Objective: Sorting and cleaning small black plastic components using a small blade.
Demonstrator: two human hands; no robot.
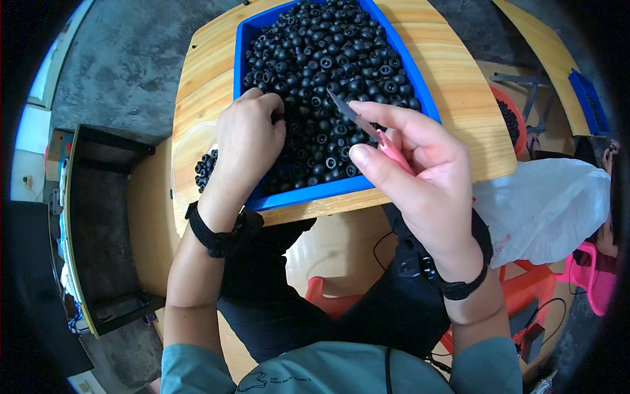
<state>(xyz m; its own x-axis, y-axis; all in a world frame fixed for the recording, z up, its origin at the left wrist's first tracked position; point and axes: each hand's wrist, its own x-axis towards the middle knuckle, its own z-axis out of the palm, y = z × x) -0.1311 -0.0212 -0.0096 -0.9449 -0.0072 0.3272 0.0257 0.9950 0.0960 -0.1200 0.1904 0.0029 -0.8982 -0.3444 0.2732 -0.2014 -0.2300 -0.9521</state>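
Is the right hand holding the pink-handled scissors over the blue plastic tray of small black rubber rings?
Yes, the right hand grips the pink-handled scissors, blades pointing over the blue plastic tray.

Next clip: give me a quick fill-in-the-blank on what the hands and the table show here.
1. The black rubber rings fill a tray whose colour is ____.
2. The scissors with pink handles are held in the ____ hand.
3. The left hand reaches into the pile of ____.
4. The tray sits on a table made of ____.

Missing words: blue; right; rings; wood
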